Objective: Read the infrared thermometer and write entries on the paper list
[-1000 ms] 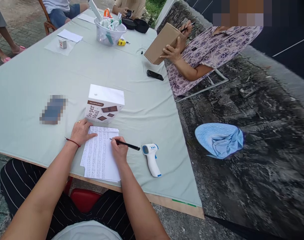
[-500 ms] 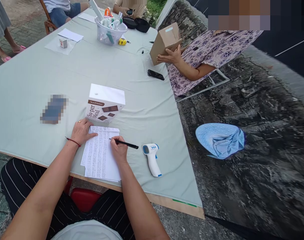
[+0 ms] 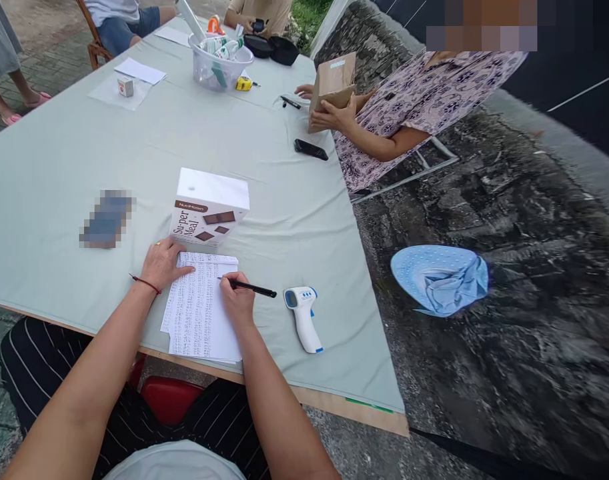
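From where I stand, the paper sheets (image 3: pixel 199 320) lie in a slightly uneven stack at the near edge of the cloth-covered table (image 3: pixel 74 160), just this side of a white box (image 3: pixel 211 207). The left hand (image 3: pixel 161 263) rests palm down at their upper left, its thumb stretched out over the top page and clamped on nothing; whether its fingertips touch the box I cannot tell. The right hand (image 3: pixel 239 300) is pinched shut on a black pen (image 3: pixel 254 289) near the writing end, with the point close to the page and the barrel slanting off to the right, toward a handheld thermometer (image 3: pixel 304 320).

The pen looks light and stiff, probably smooth plastic — best taken low, between thumb and first fingers, as it is here, since a hold farther up would likely let the tip wander. The paper sheets should be lighter yet, and floppy: quick to slide over one another, easy to crease, liable to lift in a breeze (this looks like the open air, after all). I'd press them flat at a corner or along the margin — clear of the dense rows of small marks, too fine for me to read — and lift them by two opposite edges.
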`<state>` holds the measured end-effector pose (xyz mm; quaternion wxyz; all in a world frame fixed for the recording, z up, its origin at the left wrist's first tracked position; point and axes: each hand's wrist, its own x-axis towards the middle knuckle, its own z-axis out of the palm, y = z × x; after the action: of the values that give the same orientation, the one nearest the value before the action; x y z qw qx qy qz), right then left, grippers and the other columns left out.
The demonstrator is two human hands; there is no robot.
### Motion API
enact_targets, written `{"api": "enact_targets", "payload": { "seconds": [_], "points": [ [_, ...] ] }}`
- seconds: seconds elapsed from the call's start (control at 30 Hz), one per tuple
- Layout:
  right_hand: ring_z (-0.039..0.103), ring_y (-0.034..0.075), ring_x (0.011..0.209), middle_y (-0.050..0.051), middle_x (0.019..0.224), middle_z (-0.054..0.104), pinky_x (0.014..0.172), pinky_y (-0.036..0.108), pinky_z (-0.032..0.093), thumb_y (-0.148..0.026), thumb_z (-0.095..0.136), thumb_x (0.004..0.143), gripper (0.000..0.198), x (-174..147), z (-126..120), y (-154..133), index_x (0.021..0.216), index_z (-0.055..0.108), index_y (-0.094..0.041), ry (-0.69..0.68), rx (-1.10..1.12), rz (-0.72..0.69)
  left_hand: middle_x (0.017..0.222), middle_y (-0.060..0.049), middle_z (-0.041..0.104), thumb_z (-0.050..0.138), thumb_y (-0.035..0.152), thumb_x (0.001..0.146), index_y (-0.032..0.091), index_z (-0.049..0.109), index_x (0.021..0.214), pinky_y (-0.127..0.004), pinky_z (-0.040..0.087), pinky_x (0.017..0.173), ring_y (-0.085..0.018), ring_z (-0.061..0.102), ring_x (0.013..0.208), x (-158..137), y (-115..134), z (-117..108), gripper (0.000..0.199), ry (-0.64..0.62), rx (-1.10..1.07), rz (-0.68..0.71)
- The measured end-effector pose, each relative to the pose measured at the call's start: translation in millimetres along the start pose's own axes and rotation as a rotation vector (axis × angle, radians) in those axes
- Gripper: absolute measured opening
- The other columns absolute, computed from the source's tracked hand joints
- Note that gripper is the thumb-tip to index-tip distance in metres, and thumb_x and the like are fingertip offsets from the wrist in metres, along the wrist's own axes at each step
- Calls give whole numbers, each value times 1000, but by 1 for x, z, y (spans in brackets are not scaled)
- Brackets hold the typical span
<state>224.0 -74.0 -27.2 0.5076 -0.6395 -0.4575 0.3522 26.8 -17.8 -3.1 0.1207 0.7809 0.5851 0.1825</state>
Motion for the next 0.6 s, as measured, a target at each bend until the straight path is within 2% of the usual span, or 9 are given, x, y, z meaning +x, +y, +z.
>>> {"api": "enact_targets", "payload": {
  "seconds": [0.5, 0.6],
  "points": [
    [45, 13, 60, -4, 61, 53, 60, 27, 38, -34, 52, 69, 13, 1, 0, 5, 68, 53, -21, 17, -26, -21, 101, -9, 60, 74, 52, 71, 22, 66, 101, -43, 42, 86, -30, 56, 98, 0, -1, 1, 43, 9, -2, 8],
    [46, 13, 61, -4, 63, 52, 62, 27, 40, -35, 51, 71, 14, 1, 1, 6, 69, 52, -21, 62, -3, -34, 101, -10, 61, 75, 50, 71, 21, 66, 101, -44, 43, 87, -30, 57, 100, 1, -1, 0, 43, 4, -13, 5]
  ]
}}
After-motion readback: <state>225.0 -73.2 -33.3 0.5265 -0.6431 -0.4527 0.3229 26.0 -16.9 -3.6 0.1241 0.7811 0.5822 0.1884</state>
